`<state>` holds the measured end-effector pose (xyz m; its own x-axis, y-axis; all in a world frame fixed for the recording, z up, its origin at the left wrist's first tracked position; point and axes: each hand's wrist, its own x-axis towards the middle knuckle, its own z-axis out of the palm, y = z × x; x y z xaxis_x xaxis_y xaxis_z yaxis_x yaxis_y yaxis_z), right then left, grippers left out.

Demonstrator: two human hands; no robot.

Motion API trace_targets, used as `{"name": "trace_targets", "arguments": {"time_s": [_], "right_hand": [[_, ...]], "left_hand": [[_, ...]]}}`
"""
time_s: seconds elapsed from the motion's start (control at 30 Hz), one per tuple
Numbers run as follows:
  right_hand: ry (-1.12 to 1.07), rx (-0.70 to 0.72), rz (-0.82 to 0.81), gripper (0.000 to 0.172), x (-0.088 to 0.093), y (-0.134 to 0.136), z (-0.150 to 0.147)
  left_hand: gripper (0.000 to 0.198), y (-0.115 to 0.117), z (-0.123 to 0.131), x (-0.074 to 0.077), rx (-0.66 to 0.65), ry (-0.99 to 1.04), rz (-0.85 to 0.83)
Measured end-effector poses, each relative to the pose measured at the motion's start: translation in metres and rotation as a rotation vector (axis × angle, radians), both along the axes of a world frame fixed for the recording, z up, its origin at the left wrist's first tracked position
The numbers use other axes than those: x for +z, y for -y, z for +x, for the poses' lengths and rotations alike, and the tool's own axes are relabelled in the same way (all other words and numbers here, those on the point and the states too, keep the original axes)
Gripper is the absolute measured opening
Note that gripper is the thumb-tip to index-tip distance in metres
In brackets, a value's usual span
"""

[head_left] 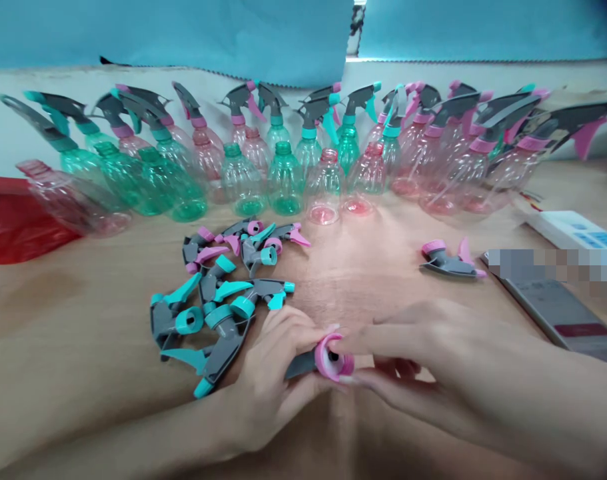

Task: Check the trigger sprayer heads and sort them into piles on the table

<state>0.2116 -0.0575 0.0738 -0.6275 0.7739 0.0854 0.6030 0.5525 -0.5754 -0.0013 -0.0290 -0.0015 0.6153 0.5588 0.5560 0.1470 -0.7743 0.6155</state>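
Observation:
At the table's front, my left hand (280,373) is wrapped round a grey trigger spray head, whose pink screw collar (326,367) faces right with its opening showing. My right hand (423,360) pinches that collar, its index finger at the opening and its thumb at the lower edge. Most of the spray head's body is hidden in my left palm. Close by on the left lies a pile of loose spray heads (226,333), grey with turquoise or pink parts. Another pink and grey spray head (450,261) lies apart, beyond my right hand.
Several clear green and pink bottles line the back; some have spray heads fitted, while open-necked ones such as a pink bottle (324,190) stand in front. A red bag (23,220) lies far left. On the right are a dark flat device (548,310) and a white box (573,228).

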Motion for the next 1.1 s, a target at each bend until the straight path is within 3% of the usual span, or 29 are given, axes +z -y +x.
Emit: {"name": "trace_targets", "arguments": {"time_s": [0.1, 0.53, 0.9, 1.1], "right_hand": [[-0.01, 0.011, -0.115, 0.013, -0.003, -0.005, 0.0], [-0.129, -0.067, -0.125, 0.012, -0.012, -0.008, -0.004], [-0.087, -0.08, -0.131, 0.006, -0.01, -0.005, -0.007], [0.034, -0.01, -0.127, 0.01, -0.003, -0.003, -0.004]], "left_hand": [[0.024, 0.001, 0.0, 0.002, -0.025, -0.018, 0.001], [0.013, -0.002, 0.002, 0.004, -0.01, -0.008, -0.044], [0.007, -0.002, 0.001, -0.001, -0.039, -0.076, -0.039], [0.005, -0.001, 0.001, 0.002, -0.055, -0.104, -0.034]]}}
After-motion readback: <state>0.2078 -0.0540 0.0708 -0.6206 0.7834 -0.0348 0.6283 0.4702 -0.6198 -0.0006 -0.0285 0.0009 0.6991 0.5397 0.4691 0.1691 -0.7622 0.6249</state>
